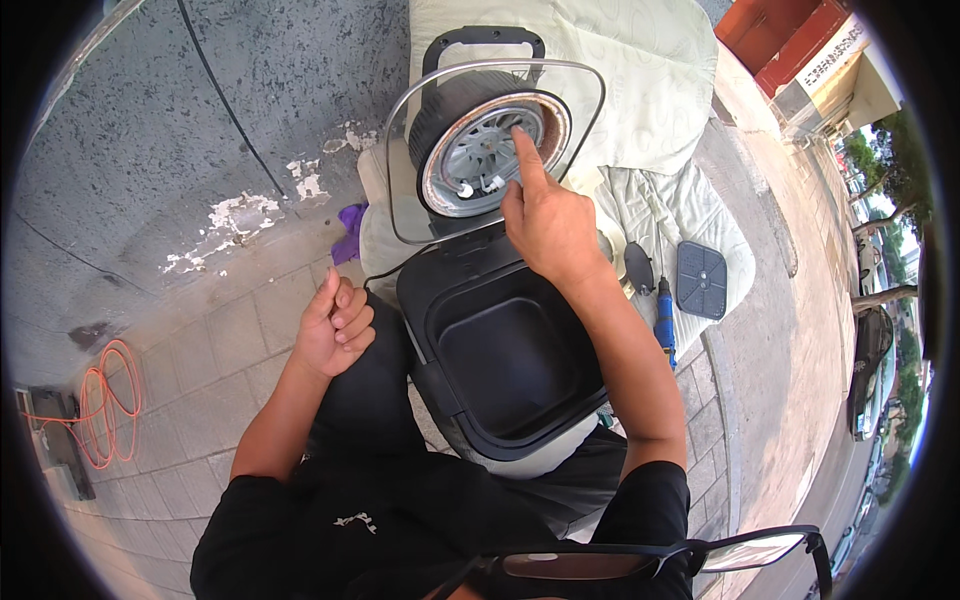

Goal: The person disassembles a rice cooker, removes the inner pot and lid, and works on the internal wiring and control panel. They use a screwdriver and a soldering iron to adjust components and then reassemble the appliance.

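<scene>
An air-fryer-type cooker stands between my knees with its lid (430, 130) tilted up and back. The lid's underside shows a round metal fan guard (470, 160) with a rusty-brown rim and white pieces near its lower edge. A loose metal wire frame (392, 180) loops around the lid. My right hand (550, 215) points its index finger at the fan guard; whether the tip touches, I cannot tell. Its other fingers are folded under, thumb apart. Below lies the square black pot (510, 365) inside the body. My left hand (338, 322) hovers left of the cooker, fingers curled, thumb up, nothing visible in it.
A blue power screwdriver (665, 318), a dark square perforated plate (702, 280) and a dark round disc (638, 268) lie on the pale quilted cloth (640, 110) at right. A purple cloth (348, 235) sits by the grey wall. An orange cable (105, 400) coils at far left.
</scene>
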A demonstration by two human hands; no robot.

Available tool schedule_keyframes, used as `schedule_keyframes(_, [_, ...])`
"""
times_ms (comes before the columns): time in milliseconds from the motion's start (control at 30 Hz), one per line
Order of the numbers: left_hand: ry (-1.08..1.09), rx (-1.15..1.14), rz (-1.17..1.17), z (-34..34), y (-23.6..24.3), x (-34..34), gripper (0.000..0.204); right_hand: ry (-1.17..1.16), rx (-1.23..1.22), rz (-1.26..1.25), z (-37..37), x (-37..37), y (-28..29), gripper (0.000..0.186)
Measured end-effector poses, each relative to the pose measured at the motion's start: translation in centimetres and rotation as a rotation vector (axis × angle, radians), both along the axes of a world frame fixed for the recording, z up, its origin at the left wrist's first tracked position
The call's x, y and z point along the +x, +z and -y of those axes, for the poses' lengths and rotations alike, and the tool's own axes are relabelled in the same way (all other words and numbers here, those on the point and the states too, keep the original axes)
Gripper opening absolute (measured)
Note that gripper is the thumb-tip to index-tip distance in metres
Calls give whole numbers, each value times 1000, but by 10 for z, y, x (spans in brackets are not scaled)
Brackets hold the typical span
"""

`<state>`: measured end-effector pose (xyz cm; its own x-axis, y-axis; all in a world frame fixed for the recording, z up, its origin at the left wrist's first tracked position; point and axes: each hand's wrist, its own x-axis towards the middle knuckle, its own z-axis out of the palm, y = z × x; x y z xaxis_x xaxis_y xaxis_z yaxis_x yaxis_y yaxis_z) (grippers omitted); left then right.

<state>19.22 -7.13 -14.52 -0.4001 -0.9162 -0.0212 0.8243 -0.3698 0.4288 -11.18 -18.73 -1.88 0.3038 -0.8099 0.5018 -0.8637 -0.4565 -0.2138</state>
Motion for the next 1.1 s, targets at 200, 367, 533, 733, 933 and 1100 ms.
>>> schedule_keyframes(200, [12,11,-12,-2,0,2,48,142,107,246,-2,-3,-14,44])
schedule_keyframes(367, [13,28,-5,-2,1,1,49,33,2,177,-10,1,4,44])
schedule_keyframes(533, [4,23,-11,-1,2,2,49,-6,-66,59,-5,7,14,49])
schedule_keyframes(733, [-11,19,-14,0,-1,2,49,73,140,336,-18,-5,5,31])
schedule_keyframes(933, [51,36,-43,-4,2,7,48,-86,142,565,-80,-46,50,23])
schedule_keyframes(1100, [17,-41,-114,-2,-6,18,47,-391,108,554,-98,-156,41,29])
